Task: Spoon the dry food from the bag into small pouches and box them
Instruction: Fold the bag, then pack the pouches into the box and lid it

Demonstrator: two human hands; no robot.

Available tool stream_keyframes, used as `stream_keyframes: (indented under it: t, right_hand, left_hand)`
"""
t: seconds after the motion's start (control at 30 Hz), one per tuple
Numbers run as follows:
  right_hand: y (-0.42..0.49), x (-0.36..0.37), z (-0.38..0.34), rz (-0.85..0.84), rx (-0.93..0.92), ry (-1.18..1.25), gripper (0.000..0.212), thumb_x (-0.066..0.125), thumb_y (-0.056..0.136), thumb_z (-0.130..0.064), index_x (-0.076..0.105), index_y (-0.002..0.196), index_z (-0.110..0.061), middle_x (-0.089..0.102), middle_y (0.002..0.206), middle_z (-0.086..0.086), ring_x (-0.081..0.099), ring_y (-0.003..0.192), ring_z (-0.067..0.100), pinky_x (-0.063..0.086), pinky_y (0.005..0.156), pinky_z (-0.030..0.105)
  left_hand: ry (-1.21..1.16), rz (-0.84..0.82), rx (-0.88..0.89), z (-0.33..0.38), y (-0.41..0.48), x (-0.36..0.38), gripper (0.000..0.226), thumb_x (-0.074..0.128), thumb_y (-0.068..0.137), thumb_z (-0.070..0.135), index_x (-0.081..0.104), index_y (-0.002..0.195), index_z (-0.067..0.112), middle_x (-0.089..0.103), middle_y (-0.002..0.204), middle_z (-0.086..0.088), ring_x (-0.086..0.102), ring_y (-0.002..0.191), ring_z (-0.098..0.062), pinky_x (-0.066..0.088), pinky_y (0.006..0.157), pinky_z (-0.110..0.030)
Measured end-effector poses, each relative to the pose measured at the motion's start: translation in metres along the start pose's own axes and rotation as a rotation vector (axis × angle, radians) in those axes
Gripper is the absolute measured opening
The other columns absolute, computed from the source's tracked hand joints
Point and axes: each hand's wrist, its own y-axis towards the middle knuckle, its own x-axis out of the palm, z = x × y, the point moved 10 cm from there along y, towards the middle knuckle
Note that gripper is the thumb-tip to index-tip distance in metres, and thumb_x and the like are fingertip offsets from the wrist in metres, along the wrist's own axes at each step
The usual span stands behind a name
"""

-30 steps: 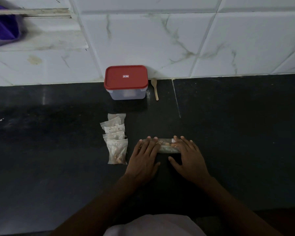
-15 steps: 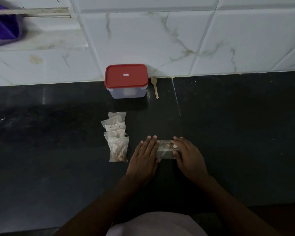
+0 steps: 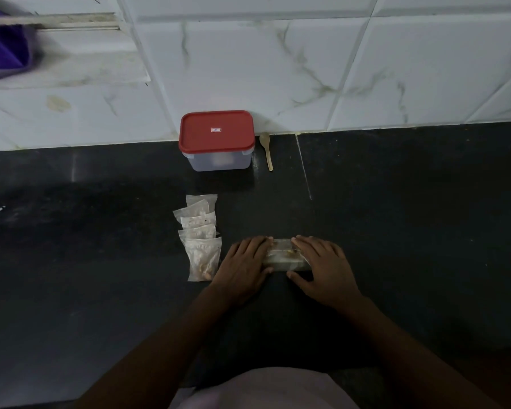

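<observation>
A clear plastic bag of dry food (image 3: 283, 256) lies rolled or folded flat on the black counter (image 3: 101, 231). My left hand (image 3: 244, 265) presses its left end with straight fingers. My right hand (image 3: 322, 265) lies on its right end, fingers over the top and thumb against the near edge. Several small filled pouches (image 3: 199, 234) lie overlapping in a row just left of my left hand. A clear box with a red lid (image 3: 217, 140), closed, stands at the wall. A small wooden spoon (image 3: 266, 150) lies to its right.
White marble-look tiles (image 3: 307, 69) form the wall behind the counter. A purple cloth (image 3: 0, 48) hangs at the top left. A seam (image 3: 303, 166) runs across the counter right of the spoon. My light garment (image 3: 266, 388) shows at the bottom.
My right hand has shifted slightly right and flattened on the bag's end, thumb at the near edge. My left hand stays pressed on the left end.
</observation>
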Motion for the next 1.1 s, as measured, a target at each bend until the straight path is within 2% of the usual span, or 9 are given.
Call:
stream_keyframes:
  t: [0.1, 0.2, 0.33, 0.43, 0.63, 0.7, 0.8, 0.9, 1.1]
  right_hand:
    - [-0.001, 0.003, 0.003, -0.014, 0.007, 0.006, 0.066, 0.055, 0.093, -0.057, 0.041, 0.152, -0.032, 0.046, 0.153, -0.011, 0.042, 0.139, 0.010, 0.034, 0.112, 0.034]
    - [0.002, -0.005, 0.004, 0.026, 0.031, 0.014, 0.056, 0.059, 0.094, -0.052, 0.050, 0.146, -0.031, 0.057, 0.141, -0.010, 0.051, 0.128, 0.013, 0.040, 0.101, 0.032]
    - [0.003, -0.013, 0.013, 0.053, 0.127, 0.011, 0.054, 0.061, 0.095, -0.053, 0.054, 0.144, -0.030, 0.062, 0.134, -0.009, 0.056, 0.119, 0.015, 0.043, 0.090, 0.033]
    - [0.000, -0.021, 0.022, 0.110, 0.215, 0.022, 0.055, 0.062, 0.094, -0.052, 0.054, 0.143, -0.028, 0.062, 0.132, -0.006, 0.058, 0.115, 0.017, 0.048, 0.087, 0.035]
    - [-0.003, -0.023, 0.023, 0.100, 0.249, 0.162, 0.069, 0.068, 0.090, -0.050, 0.044, 0.149, -0.024, 0.047, 0.146, -0.008, 0.051, 0.124, 0.014, 0.053, 0.088, 0.030]
    - [-0.003, -0.019, 0.021, 0.096, 0.266, 0.191, 0.072, 0.070, 0.088, -0.053, 0.043, 0.149, -0.026, 0.044, 0.147, -0.009, 0.049, 0.125, 0.012, 0.053, 0.086, 0.029]
    - [0.000, -0.015, 0.022, 0.114, 0.295, 0.241, 0.074, 0.074, 0.085, -0.051, 0.043, 0.148, -0.026, 0.045, 0.146, -0.008, 0.051, 0.123, 0.012, 0.052, 0.086, 0.028]
    - [0.005, -0.015, 0.026, 0.149, 0.315, 0.270, 0.072, 0.078, 0.085, -0.042, 0.047, 0.146, -0.020, 0.050, 0.142, -0.001, 0.058, 0.117, 0.017, 0.055, 0.088, 0.034]
    - [0.011, -0.018, 0.031, 0.197, 0.346, 0.121, 0.080, 0.079, 0.081, -0.044, 0.043, 0.148, -0.020, 0.050, 0.141, 0.000, 0.060, 0.109, 0.016, 0.053, 0.081, 0.032]
  left_hand:
    - [-0.019, -0.074, 0.033, 0.000, 0.000, 0.001, 0.067, 0.051, 0.100, 0.043, 0.029, 0.158, 0.018, 0.033, 0.159, -0.003, 0.033, 0.144, -0.020, 0.029, 0.118, -0.037]
    - [-0.025, -0.139, 0.060, 0.000, 0.013, -0.005, 0.065, 0.059, 0.097, 0.038, 0.035, 0.155, 0.020, 0.037, 0.155, -0.002, 0.035, 0.142, -0.020, 0.032, 0.115, -0.036]
    - [0.029, -0.188, 0.111, 0.004, 0.043, -0.014, 0.057, 0.055, 0.100, 0.029, 0.040, 0.154, 0.023, 0.041, 0.154, -0.004, 0.036, 0.143, -0.024, 0.031, 0.115, -0.041]
    - [0.130, -0.138, 0.152, 0.015, 0.065, -0.022, 0.052, 0.053, 0.101, 0.029, 0.042, 0.152, 0.025, 0.036, 0.160, -0.002, 0.029, 0.149, -0.022, 0.021, 0.120, -0.040]
    - [0.211, -0.014, 0.103, 0.029, 0.100, -0.034, 0.049, 0.060, 0.097, 0.028, 0.050, 0.145, 0.025, 0.036, 0.155, -0.005, 0.034, 0.138, -0.027, 0.029, 0.110, -0.040]
    - [0.180, 0.015, 0.077, 0.029, 0.105, -0.036, 0.050, 0.060, 0.097, 0.026, 0.049, 0.146, 0.023, 0.038, 0.152, -0.006, 0.036, 0.135, -0.027, 0.031, 0.108, -0.038]
    - [0.044, -0.008, 0.042, 0.025, 0.112, -0.032, 0.054, 0.062, 0.098, 0.020, 0.046, 0.149, 0.017, 0.040, 0.153, -0.008, 0.037, 0.138, -0.026, 0.037, 0.113, -0.037]
    - [-0.072, -0.017, 0.017, 0.022, 0.113, -0.031, 0.058, 0.065, 0.095, 0.014, 0.046, 0.150, 0.015, 0.038, 0.158, -0.008, 0.038, 0.143, -0.024, 0.042, 0.115, -0.040]
    - [-0.267, -0.107, 0.000, 0.020, 0.122, -0.021, 0.060, 0.054, 0.100, 0.014, 0.034, 0.157, 0.016, 0.023, 0.168, 0.001, 0.048, 0.139, -0.021, 0.046, 0.112, -0.037]
